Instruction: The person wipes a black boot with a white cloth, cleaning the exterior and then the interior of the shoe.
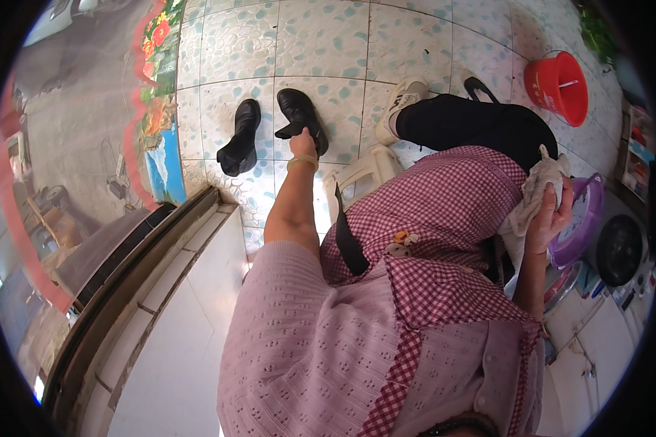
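Observation:
My left hand (303, 144) reaches out to a black ankle boot (296, 108) on the tiled floor, its fingers closed on the boot's upper edge. To the left of it, apart, lies the matching black boot (242, 137), touched by neither hand. Over by my right knee, my right hand (548, 213) is closed round a crumpled pale cloth (536, 191). The palm side of that grip is partly hidden by the cloth.
Beneath me is a cream plastic stool (364, 175). A red bucket (561, 89) stands at the far right, and a purple basin (577, 226) is beside my right hand, near a dark round pan (619, 250). A low tiled ledge (175, 313) and window glass run along the left.

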Tool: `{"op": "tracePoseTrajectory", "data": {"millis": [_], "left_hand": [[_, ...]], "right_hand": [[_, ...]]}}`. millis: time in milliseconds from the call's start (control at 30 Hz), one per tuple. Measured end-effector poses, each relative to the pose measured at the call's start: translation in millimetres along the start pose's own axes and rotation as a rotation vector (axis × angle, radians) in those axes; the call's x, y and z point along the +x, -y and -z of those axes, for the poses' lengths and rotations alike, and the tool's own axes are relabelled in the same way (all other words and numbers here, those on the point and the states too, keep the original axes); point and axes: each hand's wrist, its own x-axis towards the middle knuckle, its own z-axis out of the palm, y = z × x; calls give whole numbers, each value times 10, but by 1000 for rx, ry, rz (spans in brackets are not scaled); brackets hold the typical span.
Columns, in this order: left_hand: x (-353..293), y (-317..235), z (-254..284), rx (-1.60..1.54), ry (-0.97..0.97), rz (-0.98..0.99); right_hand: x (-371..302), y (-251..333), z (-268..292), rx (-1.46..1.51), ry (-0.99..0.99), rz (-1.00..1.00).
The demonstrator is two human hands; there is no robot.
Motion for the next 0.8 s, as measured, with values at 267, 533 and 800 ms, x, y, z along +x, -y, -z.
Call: {"op": "tracePoseTrajectory", "data": {"millis": [267, 533, 800], "left_hand": [[-703, -981, 479, 509, -124, -794], [-1790, -2032, 735, 352, -6, -1325], [-3048, -2985, 894, 448, 335, -1889]], "right_hand": [[-124, 718, 351, -265, 555, -89], [184, 1064, 223, -222, 531, 97], [1072, 763, -933, 691, 442, -576]]}}
